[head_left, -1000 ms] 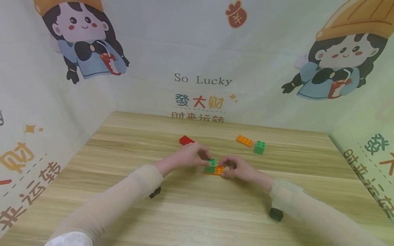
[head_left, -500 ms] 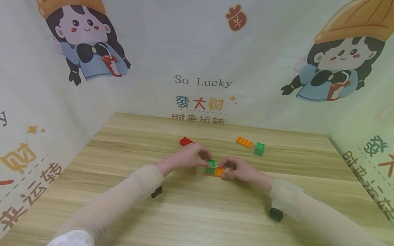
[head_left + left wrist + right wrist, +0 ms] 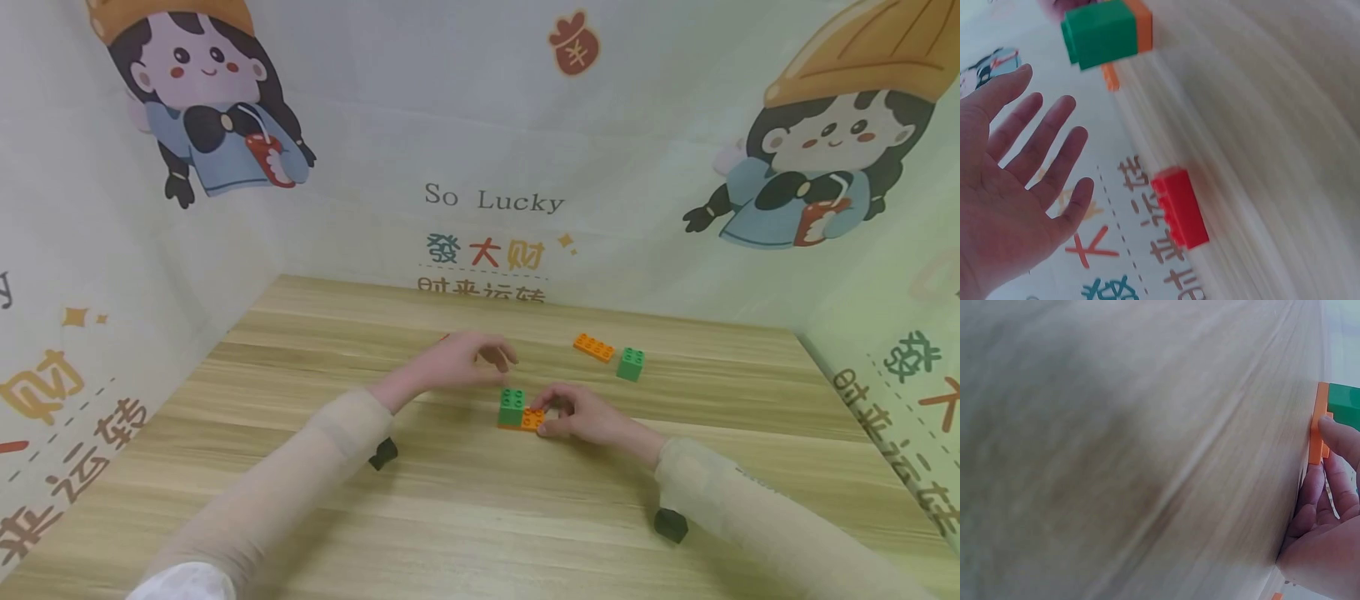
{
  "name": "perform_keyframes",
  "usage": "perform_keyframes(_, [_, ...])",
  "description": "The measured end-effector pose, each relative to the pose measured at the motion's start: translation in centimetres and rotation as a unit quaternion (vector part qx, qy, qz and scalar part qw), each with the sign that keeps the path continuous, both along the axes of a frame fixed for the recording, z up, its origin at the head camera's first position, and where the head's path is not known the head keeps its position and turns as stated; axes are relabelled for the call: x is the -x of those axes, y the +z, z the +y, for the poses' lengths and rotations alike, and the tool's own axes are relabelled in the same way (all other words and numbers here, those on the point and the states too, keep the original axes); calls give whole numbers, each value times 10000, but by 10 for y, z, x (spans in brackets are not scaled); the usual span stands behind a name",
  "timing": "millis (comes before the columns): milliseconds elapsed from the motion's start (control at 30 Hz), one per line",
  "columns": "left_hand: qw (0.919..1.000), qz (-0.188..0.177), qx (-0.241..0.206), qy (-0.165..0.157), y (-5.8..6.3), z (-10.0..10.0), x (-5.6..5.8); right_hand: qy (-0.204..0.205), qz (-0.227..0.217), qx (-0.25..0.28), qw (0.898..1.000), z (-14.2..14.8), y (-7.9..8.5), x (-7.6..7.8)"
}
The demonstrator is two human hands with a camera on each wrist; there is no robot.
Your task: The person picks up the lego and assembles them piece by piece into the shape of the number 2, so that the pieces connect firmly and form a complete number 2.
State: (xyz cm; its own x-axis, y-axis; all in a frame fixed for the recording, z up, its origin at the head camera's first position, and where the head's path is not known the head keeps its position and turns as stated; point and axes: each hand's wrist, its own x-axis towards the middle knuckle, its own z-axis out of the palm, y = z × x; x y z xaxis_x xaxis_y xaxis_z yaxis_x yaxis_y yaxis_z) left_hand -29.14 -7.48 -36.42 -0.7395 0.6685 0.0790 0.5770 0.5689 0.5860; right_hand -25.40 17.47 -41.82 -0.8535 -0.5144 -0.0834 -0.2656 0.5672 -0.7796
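Note:
A green toy building brick [image 3: 512, 408] is seated on the left half of a flat orange brick [image 3: 533, 419] on the table. My right hand [image 3: 588, 415] pinches the orange brick's right end between thumb and fingers; the right wrist view shows the thumb [image 3: 1341, 439] on its side. Held in the air behind and left of the green brick, my left hand [image 3: 461, 360] touches nothing, its fingers spread and relaxed in the left wrist view. A red brick [image 3: 1182, 209] lies on the table below that hand, almost wholly hidden behind it in the head view.
Farther back on the right lie another flat orange brick [image 3: 594, 347] and another green brick [image 3: 631, 364], close together. The wooden table [image 3: 480, 517] ends at printed cloth walls [image 3: 360, 208] at the back and sides. A small black piece [image 3: 671, 525] hangs under each wrist.
My left hand has let go of the green brick and moved up and back, now covering most of the red brick in the head view. The right hand keeps its hold on the orange brick.

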Motion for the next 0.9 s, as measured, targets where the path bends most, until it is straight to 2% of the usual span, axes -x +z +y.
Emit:
perform_keyframes(300, [9985, -183, -502, 152, 3, -17, 21, 14, 91, -20, 10000, 1, 0, 0])
perform_keyframes(500, [9980, -90, -501, 364, -1, -31, 32, 37, 81, 47, 9999, 0, 1, -1])
perform_keyframes(633, [9974, -173, -556, 435, -4, -39, 38, 41, 52, 85, 9999, 0, 1, -1])
perform_keyframes(900, [9964, -278, -357, 713, -12, -50, 50, 4, 36, 29, 10000, 1, -2, 1])
